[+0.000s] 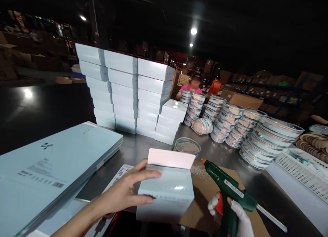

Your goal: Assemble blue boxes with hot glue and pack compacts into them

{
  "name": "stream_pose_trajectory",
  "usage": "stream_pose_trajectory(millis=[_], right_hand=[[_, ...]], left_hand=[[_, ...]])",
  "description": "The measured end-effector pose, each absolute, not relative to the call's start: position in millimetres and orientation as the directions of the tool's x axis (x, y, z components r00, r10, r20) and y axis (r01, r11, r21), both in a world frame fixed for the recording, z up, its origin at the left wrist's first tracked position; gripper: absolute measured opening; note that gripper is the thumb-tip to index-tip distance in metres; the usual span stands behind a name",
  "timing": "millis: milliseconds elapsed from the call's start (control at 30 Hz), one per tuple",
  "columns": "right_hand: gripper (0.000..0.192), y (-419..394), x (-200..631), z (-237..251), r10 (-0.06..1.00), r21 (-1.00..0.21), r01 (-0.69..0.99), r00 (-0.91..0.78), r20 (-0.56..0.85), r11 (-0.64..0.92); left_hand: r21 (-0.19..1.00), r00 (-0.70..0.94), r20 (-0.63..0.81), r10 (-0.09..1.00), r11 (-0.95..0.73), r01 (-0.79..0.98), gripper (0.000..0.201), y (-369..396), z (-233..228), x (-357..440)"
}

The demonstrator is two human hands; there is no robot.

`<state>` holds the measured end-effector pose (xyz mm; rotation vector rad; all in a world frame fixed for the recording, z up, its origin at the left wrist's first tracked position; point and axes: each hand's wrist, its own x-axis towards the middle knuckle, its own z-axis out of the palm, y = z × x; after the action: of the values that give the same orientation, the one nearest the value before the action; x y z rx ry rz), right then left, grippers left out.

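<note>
Down low in the middle, left hand lying flat with fingers spread on the side of a small pale blue box, thumb pressing its front. Box sitting on a brown cardboard sheet, pink flap standing open on top. Lower right, right hand in a white glove, curling tight around the handle of a green glue gun, one finger touching the orange trigger. Gun tip pointing up and left, near the box but not touching it.

Filling the left side, a pile of flat blue cartons. Standing behind in the middle, tall stacks of white boxes. Sitting just behind the flap, one clear round tub. Leaning across the right side, rows of stacked round tubs. Resting at the right edge, a white basket and brown round discs. Sitting far back, a person in pink.
</note>
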<state>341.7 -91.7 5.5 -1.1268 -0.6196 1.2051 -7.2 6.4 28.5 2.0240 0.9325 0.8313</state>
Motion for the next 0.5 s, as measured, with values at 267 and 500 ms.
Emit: stream_pose_trajectory(millis=[267, 500], right_hand=[[0.029, -95, 413, 5, 0.764, -0.92, -0.014, 0.552, -0.334, -0.392], [0.102, -66, 310, 42, 0.945, -0.904, 0.277, -0.077, 0.317, 0.326]], left_hand=[[0.809, 0.615, 0.274, 0.74, -0.523, 0.268, 0.051, 12, 44, -11], [0.862, 0.579, 0.311, 0.754, -0.48, 0.163, 0.044, 10, 25, -5]])
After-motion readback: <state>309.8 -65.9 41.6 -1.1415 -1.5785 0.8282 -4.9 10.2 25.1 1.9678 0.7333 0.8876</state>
